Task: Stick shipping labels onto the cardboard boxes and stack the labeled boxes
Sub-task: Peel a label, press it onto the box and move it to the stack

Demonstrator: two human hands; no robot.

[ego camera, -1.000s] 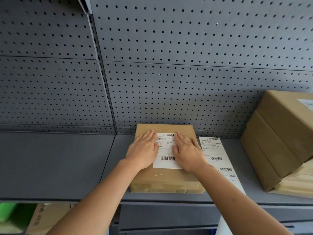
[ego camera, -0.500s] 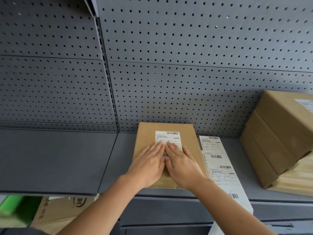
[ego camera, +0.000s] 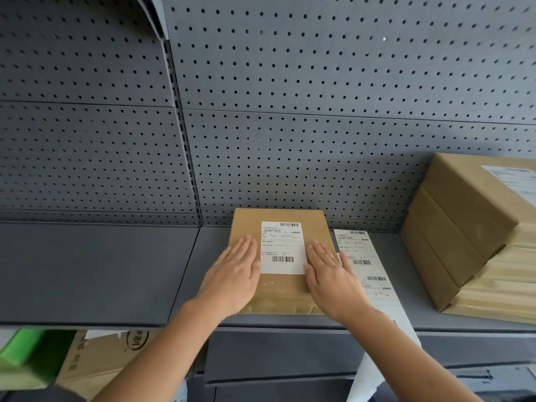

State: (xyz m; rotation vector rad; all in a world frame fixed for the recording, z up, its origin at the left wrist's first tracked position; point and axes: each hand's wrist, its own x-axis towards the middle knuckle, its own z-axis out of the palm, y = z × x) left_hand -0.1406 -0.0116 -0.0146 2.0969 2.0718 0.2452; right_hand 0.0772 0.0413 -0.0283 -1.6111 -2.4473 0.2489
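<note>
At the bottom of the frame two bare forearms rise toward the centre. Lower left, beneath the shelf edge, lie a printed brown cardboard carton (ego camera: 98, 358) and a bright green object (ego camera: 21, 348), its kind not discernible. The grey metal shelf (ego camera: 87, 271) crosses the frame at mid-height. On it, just right of centre, a flat brown cardboard box (ego camera: 280, 288) lies with clear tape along its near edge. The left hand (ego camera: 232, 274) lies flat on the left part of the box top, fingers extended and close together, palm down. The right hand (ego camera: 329, 275) lies flat on the right part, fingers likewise extended, its outer edge reaching the box's right border. Neither hand pinches anything. Between the two hands a white rectangular shipping label (ego camera: 282, 248) with two barcodes sits on the box top, its side edges touching or just beside the fingers. Immediately right of the box, a long white strip of printed labels (ego camera: 368, 274) lies on the shelf and hangs over the front edge. At the right of the frame stands a stack of brown cardboard boxes (ego camera: 464, 227), the topmost bearing a white label (ego camera: 513, 178). Behind everything rises a grey perforated metal back panel (ego camera: 290, 111).
</note>
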